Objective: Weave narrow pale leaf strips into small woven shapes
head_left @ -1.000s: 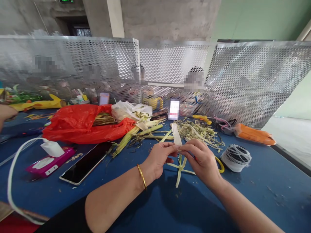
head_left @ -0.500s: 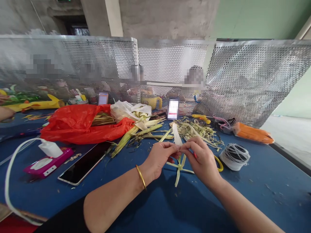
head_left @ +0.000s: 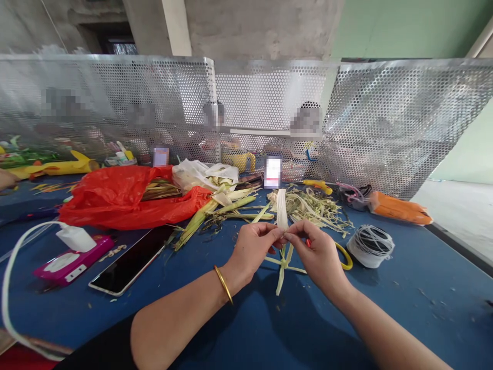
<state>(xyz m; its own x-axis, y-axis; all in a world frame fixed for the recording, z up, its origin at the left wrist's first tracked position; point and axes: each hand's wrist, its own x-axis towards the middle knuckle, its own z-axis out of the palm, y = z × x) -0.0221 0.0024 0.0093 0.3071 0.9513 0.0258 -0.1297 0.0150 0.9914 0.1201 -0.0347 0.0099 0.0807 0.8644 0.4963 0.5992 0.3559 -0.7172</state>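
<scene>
Between the fingertips of both hands stands a pale strip of corn husk (head_left: 282,208), its broad end pointing up and away from me. My left hand (head_left: 256,246) pinches its lower end between thumb and forefinger. Right beside it, my right hand (head_left: 316,252) pinches the same end, the fingertips almost touching. Beneath the hands a cross-shaped piece of folded pale green husk strips (head_left: 283,265) lies on the blue table (head_left: 231,329). A yellow ring-shaped handle (head_left: 345,257) with a bit of red shows behind my right hand, which partly hides it.
A heap of shredded husk (head_left: 319,208) lies beyond the hands, with a spool of grey thread (head_left: 370,246) to the right. Leftward are a red plastic bag (head_left: 111,200), a black phone (head_left: 131,262) and a purple power strip (head_left: 73,264). A perforated metal screen (head_left: 269,97) runs behind.
The husk strip has turned more upright and now shows its broad face. My right hand's fingers have shifted slightly lower; both hands keep their pinch. The view has moved slightly.
</scene>
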